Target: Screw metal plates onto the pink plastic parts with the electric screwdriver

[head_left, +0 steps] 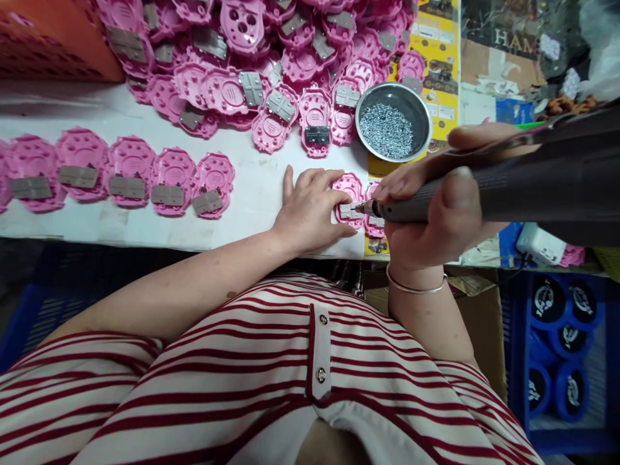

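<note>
My right hand (429, 232) is wrapped round a dark electric screwdriver (513, 177), which lies nearly level and points left. Its tip meets a grey plate (349, 211) set in a pink plastic casing (349, 184). My left hand (307, 210) grips this casing at its left side, thumb at the lower edge and fingers at the upper one, holding it flat on the table. Beside it on the right is a second pink casing (372, 192), partly hidden by my right hand. A metal bowl (364, 143) of small screws (387, 131) stands just behind.
A row of pink casings (174, 169) with grey plates runs along the left of the white table (256, 187). More casings (227, 90) are heaped at the back, beside an orange basket (62, 45). A blue crate (518, 387) with round blue items stands low at right.
</note>
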Motion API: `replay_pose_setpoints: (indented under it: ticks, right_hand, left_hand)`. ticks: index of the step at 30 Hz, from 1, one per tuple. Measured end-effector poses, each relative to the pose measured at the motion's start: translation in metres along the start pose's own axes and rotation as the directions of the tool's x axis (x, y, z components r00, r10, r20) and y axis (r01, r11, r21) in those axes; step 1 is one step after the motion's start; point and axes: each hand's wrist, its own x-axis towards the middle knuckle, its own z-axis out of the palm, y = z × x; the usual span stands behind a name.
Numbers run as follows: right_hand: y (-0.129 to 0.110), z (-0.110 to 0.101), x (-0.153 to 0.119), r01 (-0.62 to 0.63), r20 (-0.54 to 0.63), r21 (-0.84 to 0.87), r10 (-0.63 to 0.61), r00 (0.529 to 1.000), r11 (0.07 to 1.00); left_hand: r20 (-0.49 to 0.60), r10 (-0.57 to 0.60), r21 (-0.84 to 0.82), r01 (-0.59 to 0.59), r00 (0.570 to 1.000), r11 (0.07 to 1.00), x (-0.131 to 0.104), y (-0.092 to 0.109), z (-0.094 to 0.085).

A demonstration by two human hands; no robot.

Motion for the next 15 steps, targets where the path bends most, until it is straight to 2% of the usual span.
replay_pose_setpoints:
  ticks: [5, 9, 15]
  right_hand:
    - [-0.003, -0.004, -0.006, -0.075, 0.02, 0.013, 0.075, 0.997, 0.997]
    - [-0.004, -0.003, -0.009, -0.09, -0.009, -0.049, 0.09, 0.996, 0.995]
    - [-0.001, -0.008, -0.014, -0.127, 0.031, -0.102, 0.131, 0.991, 0.987]
  left_hand:
    - [-0.013, 0.008, 0.005, -0.008, 1.0, 1.0, 0.0, -0.001, 0.001]
    - [-0.014, 0.015, 0.003, -0.015, 1.0, 1.0, -0.001, -0.002, 0.001]
    - [0.001, 0.014, 0.001, -0.014, 1.0, 1.0, -0.001, -0.001, 0.0]
